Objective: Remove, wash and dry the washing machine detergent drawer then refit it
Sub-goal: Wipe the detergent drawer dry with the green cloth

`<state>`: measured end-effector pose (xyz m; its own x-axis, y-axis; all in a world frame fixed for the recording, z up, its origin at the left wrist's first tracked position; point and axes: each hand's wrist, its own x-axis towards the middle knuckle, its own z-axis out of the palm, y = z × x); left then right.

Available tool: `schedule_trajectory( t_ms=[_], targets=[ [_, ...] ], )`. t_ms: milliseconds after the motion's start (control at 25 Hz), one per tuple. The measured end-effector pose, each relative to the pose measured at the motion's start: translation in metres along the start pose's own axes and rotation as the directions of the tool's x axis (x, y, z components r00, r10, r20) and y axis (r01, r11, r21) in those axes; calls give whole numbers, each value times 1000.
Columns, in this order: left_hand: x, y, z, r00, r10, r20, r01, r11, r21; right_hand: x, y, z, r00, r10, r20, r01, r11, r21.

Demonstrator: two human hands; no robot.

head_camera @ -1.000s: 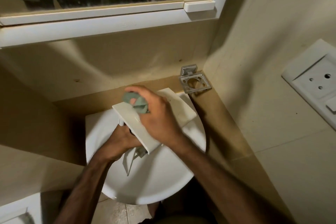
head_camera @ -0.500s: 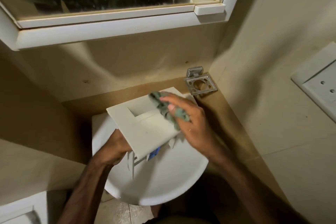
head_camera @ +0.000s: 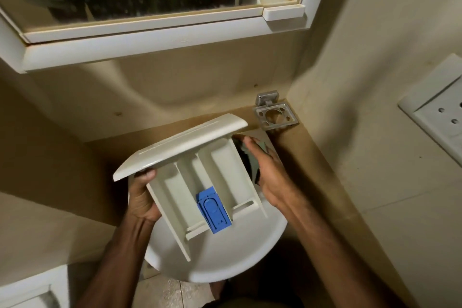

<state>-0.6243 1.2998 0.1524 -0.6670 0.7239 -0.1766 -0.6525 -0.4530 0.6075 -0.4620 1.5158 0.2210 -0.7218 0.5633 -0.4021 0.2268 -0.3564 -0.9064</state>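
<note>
Three-compartment cream detergent drawer, blue insert

Beige tiled walls (dimly lit), white-framed mirror cabinet, wall socket.

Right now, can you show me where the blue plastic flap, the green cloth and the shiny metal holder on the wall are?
blue plastic flap [head_camera: 214, 210]: head view, middle of its top face.
green cloth [head_camera: 250, 161]: head view, dark fold beside the drawer wall.
shiny metal holder [head_camera: 287, 124]: head view, right rim of the ring plate.

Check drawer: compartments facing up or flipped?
Facing up: the detergent drawer shows open compartments and the blue insert, held tilted over the sink.
</note>
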Motion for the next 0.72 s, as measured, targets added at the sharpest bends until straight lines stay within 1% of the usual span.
schedule_trajectory(
  t_ms=[40, 120, 160, 200, 240, 320, 360, 400, 440, 480, 520, 560, 600, 640, 720],
  targets=[
    [0, -1, 1, 999, -9, -37, 9, 1000, 6, -6, -1, 7, 999, -39, 28, 40, 999, -24],
    [-2, -9, 6, 996, -25, -83, 26, 1000, 9, -9, 3, 14, 985, -131, 112, 144, 982, -126],
    [-4, -11, 9, 995, -59, -85, 61, 998, 23, -9, 8, 16, 979, -150, 140, 174, 967, -185],
    [-7, -12, 13, 985, -100, -141, 105, 994, 28, -10, 13, 17, 976, -167, 143, 196, 955, -222],
    [-8, -10, 18, 979, -103, -177, 112, 993, 39, -10, 19, 19, 974, -196, 114, 218, 948, -231],
    [-7, -3, 24, 946, -113, -304, 158, 979, 127, -12, 27, 23, 955, -296, 18, 291, 922, -255],
    [-6, 1, 25, 924, -132, -358, 220, 951, 216, -13, 30, 25, 937, -349, -28, 326, 899, -292],
    [-7, 7, 25, 904, -131, -408, 280, 901, 331, -14, 33, 27, 914, -401, -60, 358, 867, -346],
    [-10, 9, 23, 885, -98, -455, 325, 831, 451, -16, 35, 30, 890, -450, -81, 379, 824, -421],
    [-16, 7, 21, 862, 21, -507, 319, 755, 573, -16, 37, 33, 867, -488, -99, 382, 780, -495],
    [-26, 4, 25, 792, 219, -570, 302, 671, 677, -16, 39, 36, 846, -521, -116, 384, 744, -547],
    [-37, -4, 36, 706, 420, -570, 265, 590, 763, -16, 42, 39, 824, -552, -127, 387, 713, -585],
    [-47, -12, 48, 665, 525, -531, 240, 523, 818, -19, 46, 44, 808, -576, -125, 393, 684, -614],
    [-52, -24, 58, 695, 523, -493, 215, 504, 837, -21, 50, 50, 789, -605, -112, 405, 647, -646],
    [-51, -44, 75, 826, 316, -467, 237, 557, 796, -27, 59, 63, 758, -649, -63, 431, 572, -697]
  ],
)
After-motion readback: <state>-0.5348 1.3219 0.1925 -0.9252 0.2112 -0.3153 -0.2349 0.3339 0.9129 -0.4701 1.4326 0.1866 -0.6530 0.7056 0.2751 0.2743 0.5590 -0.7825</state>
